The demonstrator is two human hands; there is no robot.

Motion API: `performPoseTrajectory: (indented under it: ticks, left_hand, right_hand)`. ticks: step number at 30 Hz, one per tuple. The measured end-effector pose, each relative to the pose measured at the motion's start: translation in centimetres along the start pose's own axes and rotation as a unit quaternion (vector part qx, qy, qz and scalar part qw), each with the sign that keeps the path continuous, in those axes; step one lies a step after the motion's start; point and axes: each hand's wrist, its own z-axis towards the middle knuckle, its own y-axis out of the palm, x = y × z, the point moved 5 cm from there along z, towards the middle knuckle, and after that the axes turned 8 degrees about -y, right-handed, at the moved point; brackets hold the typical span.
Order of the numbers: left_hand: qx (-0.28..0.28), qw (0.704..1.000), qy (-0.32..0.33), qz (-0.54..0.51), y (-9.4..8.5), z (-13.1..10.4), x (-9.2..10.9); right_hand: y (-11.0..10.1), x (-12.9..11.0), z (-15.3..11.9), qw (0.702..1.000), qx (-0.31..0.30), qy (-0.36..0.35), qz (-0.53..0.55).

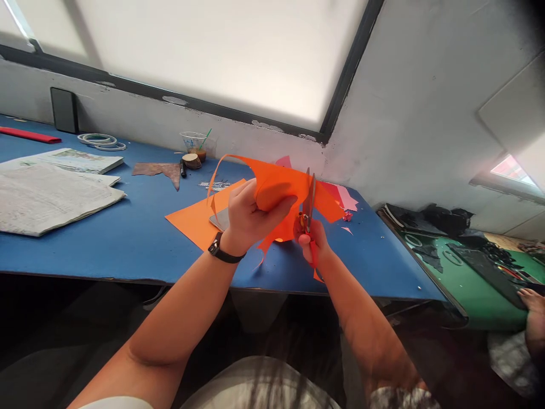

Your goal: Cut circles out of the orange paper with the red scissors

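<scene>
My left hand (pixel 251 216) pinches a curled sheet of orange paper (pixel 279 184) between thumb and fingers, above the blue table. A thin cut strip of the same colour loops out to its left. In my right hand (pixel 313 241) is a pair of scissors (pixel 309 204) with red handles, blades pointing up and slightly apart at the right part of the paper. Beneath my left hand lies a flat orange sheet (pixel 191 218), with a grey flat object (pixel 219 221) partly hidden on it. Pink paper pieces (pixel 344 196) rest behind the scissors.
The blue table (pixel 145 244) meets the wall under a window. Along its back stand a phone (pixel 65 109), white rings (pixel 101 141) and a plastic cup (pixel 198 145). Papers (pixel 55 196) lie left. At right, another person's hand (pixel 532 298) rests by a green table (pixel 464 284).
</scene>
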Motion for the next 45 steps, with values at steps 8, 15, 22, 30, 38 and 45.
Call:
performPoseTrajectory:
  ticks: [8, 15, 22, 30, 38, 45]
  left_hand:
    - [-0.002, 0.997, 0.037, -0.065, -0.2, 0.9, 1.3]
    - [-0.006, 0.994, 0.050, -0.102, -0.2, 1.1, 1.7]
    - [-0.004, 0.994, 0.050, -0.102, -0.2, 1.0, 1.5]
    - [-0.003, 0.994, 0.049, -0.094, -0.2, 0.9, 1.3]
    - [-0.020, 0.999, 0.008, -0.045, 0.0, 0.2, -0.2]
    - [-0.029, 0.998, -0.006, -0.053, 0.0, 0.0, -0.8]
  right_hand:
    - [0.0, -1.6, 0.3, 1.000, 0.008, 0.008, -0.003]
    - [0.3, -2.2, 0.4, 1.000, 0.008, 0.019, 0.013]
    - [0.3, -2.7, 0.7, 1.000, 0.013, 0.008, 0.017]
    - [0.3, -2.9, 0.8, 1.000, 0.010, -0.001, 0.008]
    - [0.1, -2.4, 0.6, 1.000, 0.008, -0.010, 0.006]
    - [0.2, -2.3, 0.6, 1.000, 0.004, -0.004, 0.010]
